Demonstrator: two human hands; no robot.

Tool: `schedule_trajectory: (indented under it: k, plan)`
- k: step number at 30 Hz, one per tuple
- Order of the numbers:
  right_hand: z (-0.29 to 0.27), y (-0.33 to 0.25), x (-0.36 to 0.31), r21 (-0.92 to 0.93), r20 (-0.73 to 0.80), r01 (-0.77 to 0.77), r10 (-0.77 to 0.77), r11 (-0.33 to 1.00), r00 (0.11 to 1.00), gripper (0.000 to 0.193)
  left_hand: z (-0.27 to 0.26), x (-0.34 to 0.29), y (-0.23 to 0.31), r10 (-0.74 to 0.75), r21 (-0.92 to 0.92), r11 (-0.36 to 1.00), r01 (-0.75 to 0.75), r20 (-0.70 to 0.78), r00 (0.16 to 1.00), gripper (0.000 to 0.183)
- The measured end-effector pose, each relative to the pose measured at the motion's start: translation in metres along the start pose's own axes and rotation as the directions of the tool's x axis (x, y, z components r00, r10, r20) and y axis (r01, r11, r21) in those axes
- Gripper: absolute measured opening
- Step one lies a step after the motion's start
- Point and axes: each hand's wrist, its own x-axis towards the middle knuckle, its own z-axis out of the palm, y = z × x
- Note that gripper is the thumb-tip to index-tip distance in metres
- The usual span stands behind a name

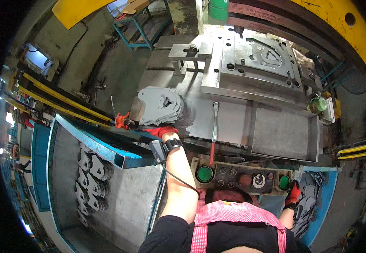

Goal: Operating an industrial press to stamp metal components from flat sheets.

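My left hand point(164, 131), in a red glove, is at the near edge of a stack of flat grey metal plates point(155, 107) on the press bed. Its fingers are partly hidden, so I cannot tell whether they grip the stack. My right hand point(292, 195), also red-gloved, is low on the right, between the control box point(242, 184) and a blue bin point(327, 198) of grey metal pieces point(307, 200). A green button point(284, 182) is just left of it. The right fingers are too small and dark to read.
A ratchet wrench point(215, 122) with a red handle lies before the steel die point(254, 84). A metal tray point(284, 133) is to its right. At left, a blue-framed table point(124, 202) bears several piles of plates point(92, 181). Yellow press framing point(356, 38) arches overhead.
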Motion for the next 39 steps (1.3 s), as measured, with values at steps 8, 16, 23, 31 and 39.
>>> schedule_trajectory:
  k: [8, 16, 23, 31, 39]
  plan:
    - [0.038, -0.034, -0.021, -0.132, -0.039, 0.100, -0.106, 0.986, 0.994, 0.027, -0.071, -0.085, -0.025, -0.060, 0.060, 0.997, 0.054, 0.103, 0.993, 0.067]
    - [0.000, -0.025, -0.128, -0.337, -0.332, -0.081, -0.038, 0.938, 0.942, 0.033, -0.066, -0.105, -0.028, 0.086, 0.172, 0.973, -0.153, 0.345, 0.935, 0.070]
    - [-0.041, 0.051, -0.228, -0.316, -0.510, -0.601, 0.404, 0.734, 0.760, 0.037, -0.050, -0.130, -0.011, 0.347, 0.206, 0.838, -0.505, 0.512, 0.786, 0.073]
    - [-0.101, 0.163, -0.299, -0.201, -0.321, -0.722, 0.652, 0.662, 0.687, 0.036, -0.012, -0.228, 0.054, 0.811, -0.049, 0.211, -0.976, 0.566, 0.147, 0.075]
    - [-0.204, 0.188, -0.323, -0.129, -0.486, -0.747, 0.615, 0.652, 0.621, 0.050, 0.072, -0.475, 0.115, 0.476, -0.275, 0.651, -0.708, 0.874, 0.099, 0.050]
